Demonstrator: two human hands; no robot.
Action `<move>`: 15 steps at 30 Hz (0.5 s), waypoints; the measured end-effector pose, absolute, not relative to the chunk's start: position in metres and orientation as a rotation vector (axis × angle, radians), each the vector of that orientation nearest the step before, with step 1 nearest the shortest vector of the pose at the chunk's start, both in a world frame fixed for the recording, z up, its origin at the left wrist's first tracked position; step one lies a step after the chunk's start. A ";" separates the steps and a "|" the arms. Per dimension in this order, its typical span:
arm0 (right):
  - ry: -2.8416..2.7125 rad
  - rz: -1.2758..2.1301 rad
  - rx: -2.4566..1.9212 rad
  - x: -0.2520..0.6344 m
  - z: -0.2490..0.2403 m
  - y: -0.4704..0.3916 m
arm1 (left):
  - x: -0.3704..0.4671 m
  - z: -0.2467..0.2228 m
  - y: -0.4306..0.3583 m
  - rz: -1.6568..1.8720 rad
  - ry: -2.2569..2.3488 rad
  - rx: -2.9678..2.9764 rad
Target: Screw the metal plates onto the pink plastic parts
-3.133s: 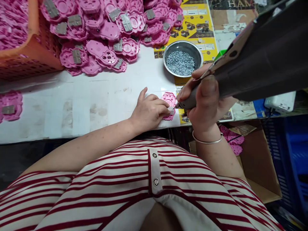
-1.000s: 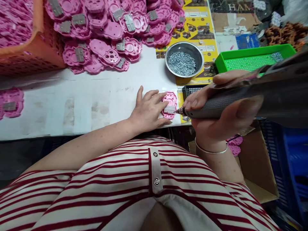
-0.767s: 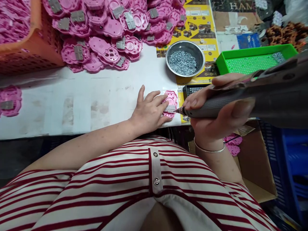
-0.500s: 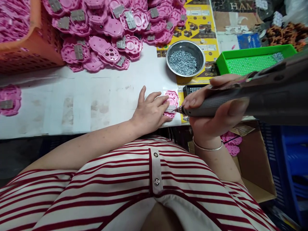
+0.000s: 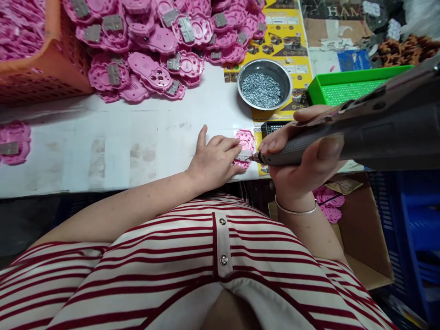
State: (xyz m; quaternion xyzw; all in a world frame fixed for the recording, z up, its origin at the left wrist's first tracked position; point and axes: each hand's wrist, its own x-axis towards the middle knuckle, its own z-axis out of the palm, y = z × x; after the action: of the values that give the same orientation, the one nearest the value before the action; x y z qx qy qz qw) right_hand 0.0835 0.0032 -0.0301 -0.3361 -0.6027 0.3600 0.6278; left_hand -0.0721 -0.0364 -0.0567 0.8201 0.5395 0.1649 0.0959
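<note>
A pink plastic piece (image 5: 244, 139) with a grey metal plate lies at the table's front edge. Against its left side rest the fingers of my left hand (image 5: 216, 160), spread apart and holding it down on the table. My right hand (image 5: 299, 156) is wrapped round a dark grey power screwdriver (image 5: 364, 133), which lies nearly level. The tip of the screwdriver touches the metal plate on the pink piece. Just behind stands a steel bowl (image 5: 264, 85) full of small screws.
Many pink pieces (image 5: 151, 68) are heaped at the back, beside an orange basket (image 5: 65, 59). Another pink piece (image 5: 15, 142) lies far left. A green tray (image 5: 318, 89) and a black tray (image 5: 270, 127) stand right of the bowl. Below is an open cardboard box (image 5: 364, 229).
The rear of the screwdriver and my right hand have shifted slightly left, while the tip stays on the metal plate. My left hand has hardly moved.
</note>
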 end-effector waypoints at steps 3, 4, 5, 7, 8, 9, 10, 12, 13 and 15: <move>-1.252 0.790 -0.609 0.078 -0.029 0.004 | -0.072 -0.055 -0.037 0.482 1.595 2.422; -1.244 0.792 -0.583 0.077 -0.029 0.005 | -0.072 -0.055 -0.037 0.481 1.591 2.420; -1.250 0.800 -0.574 0.076 -0.027 0.005 | -0.072 -0.054 -0.037 0.479 1.587 2.419; -1.273 0.829 -0.562 0.074 -0.024 0.005 | -0.072 -0.053 -0.037 0.467 1.584 2.417; -1.286 0.849 -0.559 0.073 -0.023 0.005 | -0.072 -0.052 -0.036 0.456 1.587 2.419; -1.297 0.868 -0.560 0.072 -0.021 0.005 | -0.072 -0.051 -0.036 0.442 1.592 2.423; -1.306 0.882 -0.557 0.071 -0.020 0.005 | -0.071 -0.050 -0.036 0.427 1.597 2.428; -1.324 0.899 -0.547 0.070 -0.021 0.007 | -0.071 -0.049 -0.035 0.406 1.604 2.438; -1.330 0.905 -0.545 0.070 -0.022 0.009 | -0.071 -0.049 -0.035 0.404 1.605 2.440; -1.346 0.910 -0.536 0.072 -0.027 0.012 | -0.070 -0.048 -0.036 0.411 1.608 2.437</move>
State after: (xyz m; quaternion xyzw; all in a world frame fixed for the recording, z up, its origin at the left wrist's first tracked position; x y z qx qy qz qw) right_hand 0.0720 0.0123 -0.0273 -0.2363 -0.5940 0.4014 0.6559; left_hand -0.0703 -0.0358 -0.0484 0.8227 0.5428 0.1386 0.0964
